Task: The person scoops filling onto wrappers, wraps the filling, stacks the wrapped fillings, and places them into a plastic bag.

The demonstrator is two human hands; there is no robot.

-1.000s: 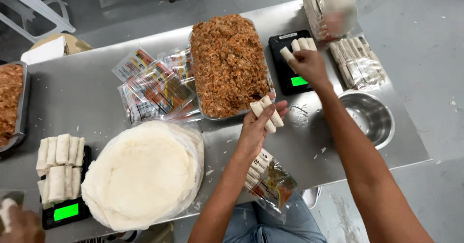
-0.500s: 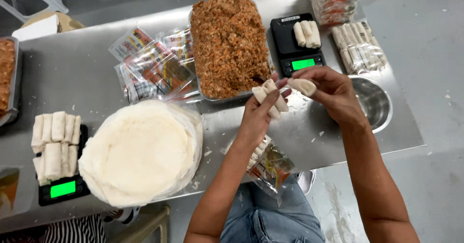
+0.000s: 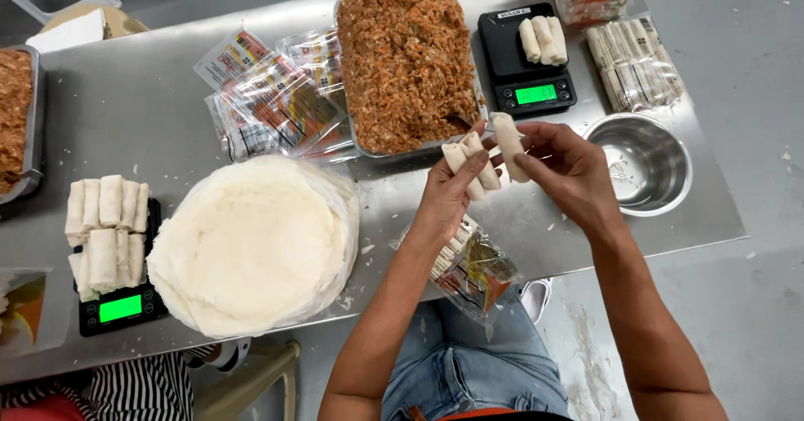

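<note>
My left hand holds two or three pale rolled spring rolls upright above the steel table. My right hand pinches one more spring roll right beside them. Both hands hover in front of a tray heaped with brown minced filling. Behind my right hand, a black scale with a green display carries three spring rolls. A printed clear bag holding spring rolls lies at the table's front edge under my left forearm.
A round stack of white wrappers in plastic lies front left. Empty printed bags are behind it. A steel bowl and packed rolls are at right. A second scale with several rolls and another filling tray are at left.
My right hand came back from the scale, where it left three rolls, and took one roll from the bunch in my left hand. The view shifted slightly.
</note>
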